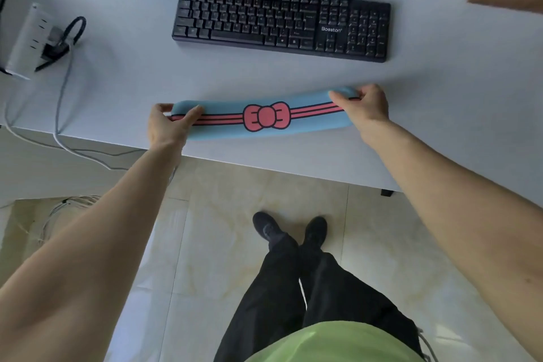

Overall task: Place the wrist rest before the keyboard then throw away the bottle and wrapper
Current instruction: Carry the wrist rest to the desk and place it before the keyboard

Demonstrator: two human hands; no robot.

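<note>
Wrist rest [264, 126] lt blue w/ pink bow, 2 pink stripes; keyboard [282, 22] blk; desk [123, 88] white.

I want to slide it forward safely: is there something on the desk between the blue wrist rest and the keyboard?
Nothing visible. The left hand and right hand hold the ends of the wrist rest near the desk's front edge, and the strip of desk up to the keyboard looks bare. The cables lie off to the left.
</note>
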